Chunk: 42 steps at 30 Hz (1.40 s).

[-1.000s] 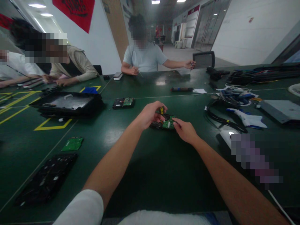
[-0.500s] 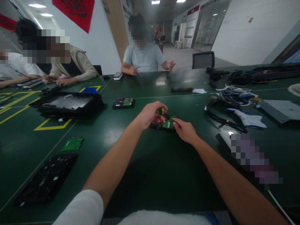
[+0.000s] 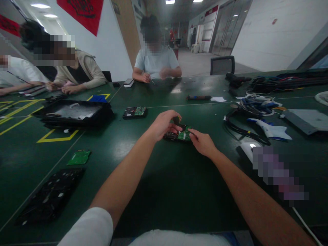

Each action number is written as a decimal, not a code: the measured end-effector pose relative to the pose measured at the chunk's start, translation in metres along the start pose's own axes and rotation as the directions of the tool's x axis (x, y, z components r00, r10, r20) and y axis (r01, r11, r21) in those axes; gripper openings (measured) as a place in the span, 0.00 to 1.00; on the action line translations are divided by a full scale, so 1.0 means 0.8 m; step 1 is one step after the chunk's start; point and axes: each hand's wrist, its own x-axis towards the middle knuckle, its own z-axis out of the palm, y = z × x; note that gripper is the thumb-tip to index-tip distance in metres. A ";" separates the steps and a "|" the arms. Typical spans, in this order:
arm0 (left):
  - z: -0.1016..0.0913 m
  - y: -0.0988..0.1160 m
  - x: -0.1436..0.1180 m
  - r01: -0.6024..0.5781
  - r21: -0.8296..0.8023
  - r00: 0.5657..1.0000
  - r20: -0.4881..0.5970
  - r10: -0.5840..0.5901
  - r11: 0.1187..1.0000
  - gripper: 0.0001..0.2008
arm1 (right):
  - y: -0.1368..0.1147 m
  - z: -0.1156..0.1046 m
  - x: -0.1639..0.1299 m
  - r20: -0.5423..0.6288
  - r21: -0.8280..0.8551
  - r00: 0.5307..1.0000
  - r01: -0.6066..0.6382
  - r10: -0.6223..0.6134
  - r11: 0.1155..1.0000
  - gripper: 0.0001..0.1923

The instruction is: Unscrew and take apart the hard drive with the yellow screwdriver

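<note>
So the bit that matters here imo is how the tool lines up over the drive. The flat, dark rectangular hard drive with a green circuit board on its upper face (image 3: 183, 136) is lying on the dark green, slightly glossy surface (image 3: 166, 191), straight out in front of the person, and its long axis runs pretty much left to right between the two hands. The left hand (image 3: 166, 125) is the closer one to the working spot: it's arched over the drive's left half, fingers closed around a short, dark tool handle with a touch of yellow (image 3: 176, 120) that stands more or less upright, so the drive sits right below that hand and off to its right. Can't see the tool's tip, the fingers hide it, so no idea if it's actually seated in anything. The right hand (image 3: 203, 141) comes in at the opposite end, so for it the drive is to the left and a bit further out; thumb and index finger are at the board's right edge, but I can't tell if they're pinching the drive or just resting there. I'd say keeping that long axis from swivelling under the upright handle is what counts.
</note>
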 end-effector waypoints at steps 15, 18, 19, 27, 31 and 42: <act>0.004 -0.002 -0.001 0.008 -0.025 1.000 0.015 -0.007 1.000 0.11 | 0.002 0.003 0.000 -0.004 -0.023 1.000 0.000 0.000 1.000 0.25; 0.004 -0.001 -0.002 0.025 -0.018 0.999 0.023 -0.025 1.000 0.12 | 0.002 0.003 0.000 -0.001 -0.023 1.000 -0.011 0.011 1.000 0.25; 0.005 -0.001 -0.002 0.039 -0.027 0.999 0.026 -0.039 0.999 0.12 | 0.002 0.002 0.000 0.003 -0.019 1.000 -0.011 0.011 1.000 0.25; 0.006 -0.002 0.001 0.051 -0.056 0.999 0.008 -0.051 0.997 0.09 | 0.001 0.001 0.000 0.006 -0.022 1.000 -0.004 0.005 1.000 0.25; 0.003 0.000 -0.002 0.009 0.009 0.999 0.032 -0.010 1.000 0.11 | 0.003 0.004 0.001 -0.007 -0.025 1.000 0.010 -0.011 1.000 0.25; 0.003 0.001 -0.001 0.045 -0.013 0.999 0.010 -0.045 0.999 0.10 | 0.001 0.002 0.000 0.003 -0.011 1.000 0.001 -0.001 1.000 0.25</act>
